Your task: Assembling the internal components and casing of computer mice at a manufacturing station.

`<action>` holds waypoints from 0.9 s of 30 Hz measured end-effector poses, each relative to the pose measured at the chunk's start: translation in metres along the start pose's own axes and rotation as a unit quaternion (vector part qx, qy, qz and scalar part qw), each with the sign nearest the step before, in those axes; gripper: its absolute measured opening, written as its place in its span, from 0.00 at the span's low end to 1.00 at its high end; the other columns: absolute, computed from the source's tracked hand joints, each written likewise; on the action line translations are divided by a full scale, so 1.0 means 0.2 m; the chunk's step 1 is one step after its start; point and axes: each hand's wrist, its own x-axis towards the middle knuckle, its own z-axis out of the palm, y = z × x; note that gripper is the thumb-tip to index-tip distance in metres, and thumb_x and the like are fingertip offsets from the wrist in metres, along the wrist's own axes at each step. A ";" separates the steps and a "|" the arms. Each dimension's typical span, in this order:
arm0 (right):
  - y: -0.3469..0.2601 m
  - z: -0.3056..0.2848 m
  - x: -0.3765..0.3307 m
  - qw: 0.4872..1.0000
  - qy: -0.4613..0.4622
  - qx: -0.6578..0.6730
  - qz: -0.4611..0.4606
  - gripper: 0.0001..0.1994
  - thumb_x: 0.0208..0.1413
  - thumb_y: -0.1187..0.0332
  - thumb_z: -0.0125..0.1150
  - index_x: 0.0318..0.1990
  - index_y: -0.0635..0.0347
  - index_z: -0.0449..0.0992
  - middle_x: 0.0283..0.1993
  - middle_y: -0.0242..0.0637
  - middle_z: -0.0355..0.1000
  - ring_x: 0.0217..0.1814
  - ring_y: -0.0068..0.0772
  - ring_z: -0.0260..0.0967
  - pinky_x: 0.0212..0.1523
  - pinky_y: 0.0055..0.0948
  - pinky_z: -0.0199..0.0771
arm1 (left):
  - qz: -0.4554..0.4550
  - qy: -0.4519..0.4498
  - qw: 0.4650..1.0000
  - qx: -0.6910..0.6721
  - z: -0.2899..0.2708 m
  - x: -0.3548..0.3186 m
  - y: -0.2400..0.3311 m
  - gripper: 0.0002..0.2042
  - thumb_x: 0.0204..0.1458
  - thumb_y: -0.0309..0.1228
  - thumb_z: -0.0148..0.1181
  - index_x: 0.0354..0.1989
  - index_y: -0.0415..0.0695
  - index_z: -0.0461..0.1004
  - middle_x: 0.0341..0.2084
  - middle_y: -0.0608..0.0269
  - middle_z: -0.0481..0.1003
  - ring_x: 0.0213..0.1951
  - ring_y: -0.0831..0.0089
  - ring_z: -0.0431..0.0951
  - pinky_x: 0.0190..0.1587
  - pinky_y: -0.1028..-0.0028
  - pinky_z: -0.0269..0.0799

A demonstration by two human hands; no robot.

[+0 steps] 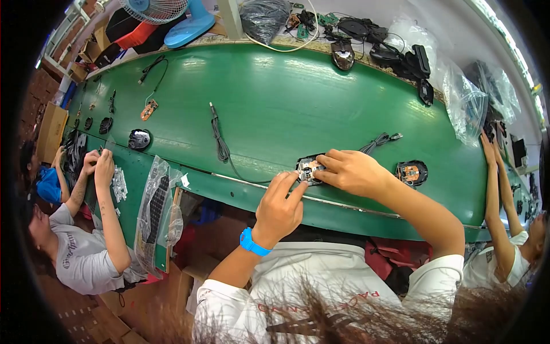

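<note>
An opened computer mouse, its black base holding a circuit board, lies near the front edge of the green belt. My left hand pinches its left side with thumb and fingertips. From above and the right, my right hand presses its fingers onto the board and hides part of the mouse. A dark cable, partly bundled, trails from the mouse to the left. Beyond my right hand sits another bundled cable. Farther right rests a second open mouse base with an orange-brown board inside.
The green belt spans the workplace. On its left are a mouse shell and a board with a cable. Mouse parts and a black bag line the back ledge, near a blue fan. Co-workers are at both sides.
</note>
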 end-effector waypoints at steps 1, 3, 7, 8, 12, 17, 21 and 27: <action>0.00 0.00 0.00 1.000 0.002 -0.013 -0.005 0.17 0.55 0.70 0.58 0.52 0.57 0.79 0.57 0.40 0.74 0.56 0.39 0.73 0.54 0.37 0.79 | 0.001 0.005 1.000 -0.008 0.00 0.00 0.00 0.19 0.42 0.16 0.58 0.46 0.36 0.80 0.51 0.46 0.74 0.54 0.45 0.74 0.57 0.55 0.74; -0.01 0.01 -0.01 0.999 0.004 -0.039 -0.015 0.17 0.55 0.70 0.59 0.52 0.57 0.79 0.57 0.40 0.74 0.56 0.39 0.73 0.56 0.37 0.78 | 0.003 0.009 1.000 -0.017 0.00 0.00 0.00 0.20 0.41 0.15 0.57 0.46 0.35 0.80 0.51 0.45 0.75 0.54 0.44 0.75 0.57 0.54 0.74; -0.02 0.02 -0.03 1.000 0.022 -0.018 0.002 0.17 0.54 0.69 0.61 0.52 0.56 0.79 0.58 0.41 0.74 0.57 0.40 0.72 0.57 0.37 0.76 | 0.003 0.013 1.000 -0.020 0.01 0.00 0.00 0.20 0.40 0.14 0.56 0.45 0.34 0.80 0.51 0.46 0.75 0.53 0.45 0.76 0.56 0.55 0.75; -0.03 0.01 -0.03 1.000 0.021 -0.018 0.003 0.17 0.54 0.69 0.61 0.52 0.56 0.79 0.58 0.41 0.74 0.57 0.40 0.72 0.57 0.37 0.76 | -0.003 0.008 1.000 -0.024 0.01 0.00 0.00 0.20 0.40 0.14 0.56 0.45 0.34 0.80 0.51 0.46 0.75 0.54 0.45 0.75 0.57 0.54 0.74; -0.04 0.00 -0.05 0.999 0.038 0.016 0.036 0.17 0.53 0.69 0.63 0.52 0.56 0.80 0.60 0.43 0.73 0.57 0.42 0.71 0.58 0.38 0.76 | -0.006 -0.013 0.999 -0.030 -0.02 0.03 0.00 0.19 0.41 0.16 0.57 0.45 0.36 0.80 0.53 0.47 0.75 0.56 0.45 0.73 0.59 0.53 0.71; -0.07 0.10 -0.09 0.990 0.112 0.049 0.071 0.16 0.54 0.71 0.61 0.51 0.56 0.81 0.58 0.41 0.74 0.57 0.40 0.71 0.57 0.36 0.75 | 0.046 -0.059 0.997 0.009 -0.07 0.13 -0.01 0.19 0.44 0.20 0.59 0.48 0.41 0.79 0.55 0.53 0.73 0.59 0.48 0.69 0.63 0.48 0.66; -0.08 0.10 -0.12 0.983 0.143 0.075 0.082 0.16 0.53 0.73 0.62 0.50 0.57 0.80 0.57 0.41 0.74 0.57 0.40 0.71 0.56 0.37 0.76 | 0.083 -0.102 0.991 0.037 -0.06 0.18 -0.01 0.20 0.46 0.21 0.59 0.50 0.45 0.78 0.55 0.56 0.73 0.60 0.49 0.68 0.63 0.46 0.64; -0.08 0.12 -0.24 0.973 0.204 0.064 0.083 0.17 0.50 0.73 0.63 0.49 0.59 0.80 0.54 0.37 0.75 0.57 0.39 0.71 0.56 0.38 0.75 | 0.097 -0.123 0.988 0.010 -0.05 0.20 0.00 0.23 0.43 0.19 0.58 0.52 0.46 0.78 0.55 0.56 0.73 0.60 0.47 0.68 0.63 0.45 0.64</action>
